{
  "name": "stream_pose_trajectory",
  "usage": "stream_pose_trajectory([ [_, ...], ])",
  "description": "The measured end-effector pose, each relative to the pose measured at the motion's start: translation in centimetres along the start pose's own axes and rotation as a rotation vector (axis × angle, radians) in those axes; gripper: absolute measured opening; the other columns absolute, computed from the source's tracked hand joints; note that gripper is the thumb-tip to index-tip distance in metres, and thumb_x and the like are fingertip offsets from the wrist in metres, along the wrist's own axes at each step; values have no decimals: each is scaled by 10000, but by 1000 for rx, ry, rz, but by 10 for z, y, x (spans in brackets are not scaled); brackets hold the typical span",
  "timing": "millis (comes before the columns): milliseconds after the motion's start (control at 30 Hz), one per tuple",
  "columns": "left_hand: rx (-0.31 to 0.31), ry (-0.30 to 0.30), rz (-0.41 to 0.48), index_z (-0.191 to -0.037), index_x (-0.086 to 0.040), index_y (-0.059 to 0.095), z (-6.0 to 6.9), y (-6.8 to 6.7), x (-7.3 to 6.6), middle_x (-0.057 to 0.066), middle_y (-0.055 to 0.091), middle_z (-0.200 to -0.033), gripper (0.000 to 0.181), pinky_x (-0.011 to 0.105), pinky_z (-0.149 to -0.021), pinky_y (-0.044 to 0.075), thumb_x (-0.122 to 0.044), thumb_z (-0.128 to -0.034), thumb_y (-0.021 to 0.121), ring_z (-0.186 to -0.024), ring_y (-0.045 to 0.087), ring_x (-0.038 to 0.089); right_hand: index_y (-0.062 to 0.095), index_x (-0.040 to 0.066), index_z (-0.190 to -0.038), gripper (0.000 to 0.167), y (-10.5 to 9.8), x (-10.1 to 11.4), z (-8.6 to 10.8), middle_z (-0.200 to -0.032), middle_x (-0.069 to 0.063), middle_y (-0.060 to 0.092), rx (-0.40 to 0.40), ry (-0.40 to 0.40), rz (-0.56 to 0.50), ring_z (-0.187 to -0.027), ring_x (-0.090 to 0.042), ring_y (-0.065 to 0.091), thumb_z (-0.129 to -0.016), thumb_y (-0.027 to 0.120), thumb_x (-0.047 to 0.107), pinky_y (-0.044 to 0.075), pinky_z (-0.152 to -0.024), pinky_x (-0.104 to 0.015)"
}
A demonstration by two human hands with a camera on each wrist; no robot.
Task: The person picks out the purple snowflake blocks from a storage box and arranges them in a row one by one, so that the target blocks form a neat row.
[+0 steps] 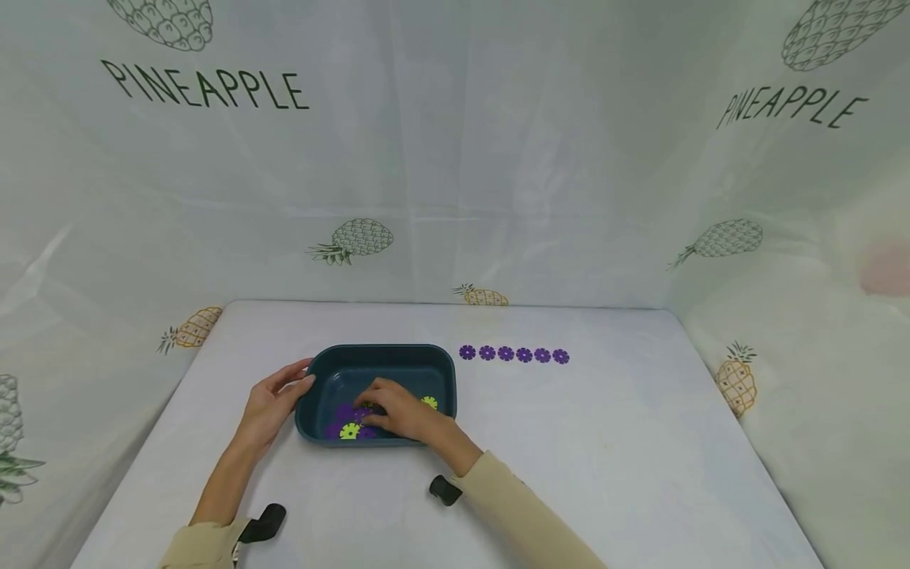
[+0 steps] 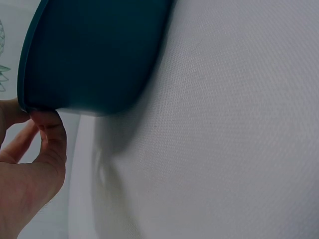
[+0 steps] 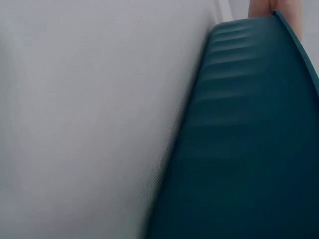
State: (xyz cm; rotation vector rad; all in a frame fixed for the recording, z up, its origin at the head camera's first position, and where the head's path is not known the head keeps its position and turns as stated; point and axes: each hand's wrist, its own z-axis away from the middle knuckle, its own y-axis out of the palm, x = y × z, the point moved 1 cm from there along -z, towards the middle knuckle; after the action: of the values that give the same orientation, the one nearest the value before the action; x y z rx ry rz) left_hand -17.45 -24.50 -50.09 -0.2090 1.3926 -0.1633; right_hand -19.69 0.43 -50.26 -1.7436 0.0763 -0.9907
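Observation:
A dark teal rectangular tray (image 1: 387, 353) rests on the table and holds several purple flower-shaped discs (image 1: 332, 431) and a few yellow flower-shaped discs (image 1: 349, 431). My left hand (image 1: 268, 405) grips the tray's left rim; the left wrist view has its thumb and fingers (image 2: 49, 127) pinching the tray's edge (image 2: 94, 55). Inside the tray, my right hand (image 1: 401, 409) reaches down with bent fingers over the discs. Whether a disc is between those fingertips is too small to tell. The right wrist view has mostly the tray's ribbed outer wall (image 3: 239, 124).
Several purple flower-shaped discs (image 1: 505, 353) lie in a straight row to the right of the tray, near the back of the white table (image 1: 604, 458). A pineapple-print curtain (image 1: 498, 158) hangs behind and at both sides. Black wrist devices (image 1: 265, 523) are at the sleeves.

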Motion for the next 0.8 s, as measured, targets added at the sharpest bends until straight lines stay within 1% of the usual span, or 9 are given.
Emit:
stream_pose_trajectory([
  [167, 0, -11, 3, -1548, -70, 449, -2, 0, 2, 154, 454, -1442, 609, 122, -846, 508, -361, -1042, 623, -1016, 576, -14, 720, 54, -1217, 233, -2, -1, 2, -1077, -60, 628, -8, 51, -45, -938, -93, 585, -995, 696, 122, 469, -819, -125],
  [300, 4, -7, -2, -1546, -67, 450, -1, 1, 2, 166, 450, -1449, 612, 124, -849, 507, -367, -1041, 623, -1029, 575, -12, 735, 43, -1089, 115, -5, -3, 4, -1031, -67, 644, -31, 95, -83, -942, -107, 603, -984, 698, 72, 492, -810, -141],
  [400, 3, 5, -6, -1539, -61, 458, 1, 1, 0, 173, 457, -1434, 615, 125, -850, 508, -376, -1038, 625, -1027, 579, -16, 724, 45, -1041, 73, -6, -6, 4, -1000, -47, 646, -37, 113, -85, -911, -81, 590, -973, 712, 68, 489, -792, -137],
  [533, 1, 5, -5, -1532, -63, 466, 2, 1, 0, 161, 463, -1417, 620, 128, -854, 511, -393, -1032, 629, -1020, 586, -21, 722, 54, -1077, 119, -5, -7, 4, -1006, -28, 653, -22, 120, -71, -904, -71, 580, -982, 714, 124, 484, -794, -139],
  [667, 6, 6, -3, -1536, -67, 461, 1, 1, 0, 163, 458, -1424, 627, 123, -849, 508, -398, -1031, 630, -1014, 584, -32, 719, 63, -1085, 183, -6, -5, 7, -1017, -23, 650, 10, 124, -56, -914, -85, 578, -956, 755, 187, 485, -807, -146],
  [733, 8, 9, -2, -1538, -68, 459, 1, 1, 0, 166, 457, -1428, 625, 122, -847, 508, -396, -1033, 628, -1014, 583, -33, 704, 62, -1090, 211, -9, -3, 8, -1019, -21, 644, 30, 131, -56, -908, -84, 581, -934, 780, 184, 487, -807, -141],
  [800, 10, 13, -7, -1539, -68, 457, 1, 1, 0, 165, 459, -1424, 625, 125, -848, 510, -395, -1034, 626, -1013, 584, -29, 694, 44, -1087, 216, -12, -2, 10, -1016, -38, 654, 37, 133, -73, -897, -94, 593, -921, 788, 144, 493, -800, -139],
])
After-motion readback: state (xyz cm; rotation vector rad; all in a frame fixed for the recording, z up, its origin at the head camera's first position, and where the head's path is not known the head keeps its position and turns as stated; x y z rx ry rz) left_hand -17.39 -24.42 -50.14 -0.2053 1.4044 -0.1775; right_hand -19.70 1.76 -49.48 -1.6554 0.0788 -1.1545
